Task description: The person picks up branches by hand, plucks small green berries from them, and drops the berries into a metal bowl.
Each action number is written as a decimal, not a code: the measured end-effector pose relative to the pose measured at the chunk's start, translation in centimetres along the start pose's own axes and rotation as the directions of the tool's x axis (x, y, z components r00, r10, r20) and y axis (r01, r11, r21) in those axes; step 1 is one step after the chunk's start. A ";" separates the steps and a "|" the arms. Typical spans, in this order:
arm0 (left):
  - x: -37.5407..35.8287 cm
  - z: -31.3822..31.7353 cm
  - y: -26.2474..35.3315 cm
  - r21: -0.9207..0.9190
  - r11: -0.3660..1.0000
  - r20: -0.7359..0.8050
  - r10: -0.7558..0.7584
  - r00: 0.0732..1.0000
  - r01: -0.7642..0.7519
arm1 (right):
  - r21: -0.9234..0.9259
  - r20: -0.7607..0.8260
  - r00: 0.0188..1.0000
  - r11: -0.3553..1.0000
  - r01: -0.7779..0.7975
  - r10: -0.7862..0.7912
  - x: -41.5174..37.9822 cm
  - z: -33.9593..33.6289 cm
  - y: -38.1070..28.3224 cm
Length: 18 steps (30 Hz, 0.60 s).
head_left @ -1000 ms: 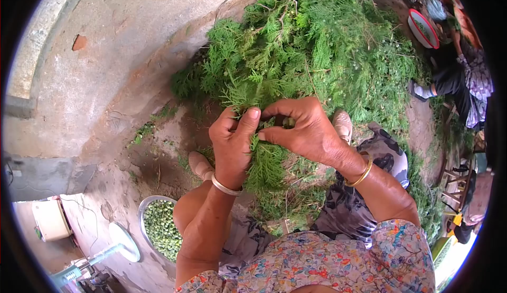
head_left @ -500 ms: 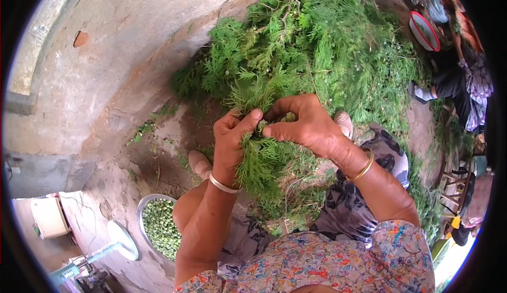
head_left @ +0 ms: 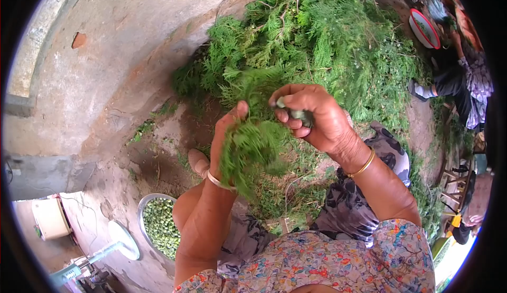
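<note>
My left hand (head_left: 226,126) is closed on a feathery green conifer sprig (head_left: 256,142), its leaves hanging below the thumb and blurred by motion. Just to the right, my right hand (head_left: 325,116) has its fingers curled around several small pale-green cones (head_left: 298,114), one of them near the thumb and forefinger tips. A small gap separates the right fingers from the sprig. Beyond both hands lies a big heap of cut conifer branches (head_left: 327,44). Beside my left knee, a metal basin (head_left: 141,214) is filled with small green cones (head_left: 158,224).
A pale standing fan (head_left: 124,240) is at lower left, near a rough plaster wall (head_left: 116,55). At upper right is a red-rimmed basin (head_left: 424,29) by another person's leg (head_left: 449,84). A wooden stool (head_left: 453,187) stands at far right. Loose clippings cover the ground between my feet.
My right hand has drawn away from the sprig, up and to the right, with cones now showing in its fingers. The sprig in my left hand has shifted left and swings.
</note>
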<state>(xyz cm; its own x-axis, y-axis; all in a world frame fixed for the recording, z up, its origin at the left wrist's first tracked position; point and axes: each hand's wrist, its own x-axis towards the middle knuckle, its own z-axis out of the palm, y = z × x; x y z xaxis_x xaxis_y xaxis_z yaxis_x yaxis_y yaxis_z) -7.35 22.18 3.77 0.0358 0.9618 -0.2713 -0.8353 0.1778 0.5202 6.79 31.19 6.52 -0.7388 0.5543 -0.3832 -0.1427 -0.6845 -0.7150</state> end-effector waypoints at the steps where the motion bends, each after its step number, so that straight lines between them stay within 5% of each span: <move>1: -0.1 -0.6 -0.3 0.001 1.000 -0.002 0.003 1.000 -0.003 | 0.158 0.026 1.000 0.987 -0.011 0.007 0.1 -0.1 -0.1; 3: -0.5 -2.0 -0.9 -0.181 0.952 0.074 0.264 0.962 -0.248 | 0.158 0.036 0.999 0.987 0.004 -0.010 0.0 -0.1 -0.2; 4: -0.5 -2.1 -0.8 -0.179 0.951 0.073 0.267 0.961 -0.250 | 0.096 0.070 0.997 0.995 0.033 -0.040 -0.1 -0.2 -0.2; 7: -0.6 -1.5 -0.3 -0.092 0.975 0.015 0.205 0.979 -0.203 | -0.007 0.124 0.991 0.999 0.045 -0.044 -0.8 -0.2 -0.4; 10: -0.5 -1.0 0.1 -0.009 0.990 -0.050 0.141 0.989 -0.141 | -0.530 0.142 0.950 0.790 0.309 -0.277 -1.1 1.4 0.2; 14: 0.3 -1.7 0.1 -0.006 1.000 -0.309 0.011 0.951 -0.013 | -0.643 0.169 0.876 0.623 0.446 -0.453 -0.5 1.7 2.0; 16: 0.6 -0.9 -0.5 0.366 0.913 -0.394 0.326 0.859 -0.179 | -0.724 0.180 0.881 0.547 0.420 -0.437 -0.2 1.4 2.4; 18: 0.6 -1.8 -1.1 0.469 0.862 -0.373 0.389 0.842 -0.191 | -0.796 0.191 0.888 0.464 0.390 -0.419 0.2 1.0 3.0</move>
<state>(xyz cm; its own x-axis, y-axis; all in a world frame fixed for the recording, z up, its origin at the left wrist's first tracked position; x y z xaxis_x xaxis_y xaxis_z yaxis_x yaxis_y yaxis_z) -7.41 22.18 1.53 -0.5001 0.8014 -0.3283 -0.4701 0.0671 0.8800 5.51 28.74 4.87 -0.7222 0.6880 0.0708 0.1698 0.2756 -0.9462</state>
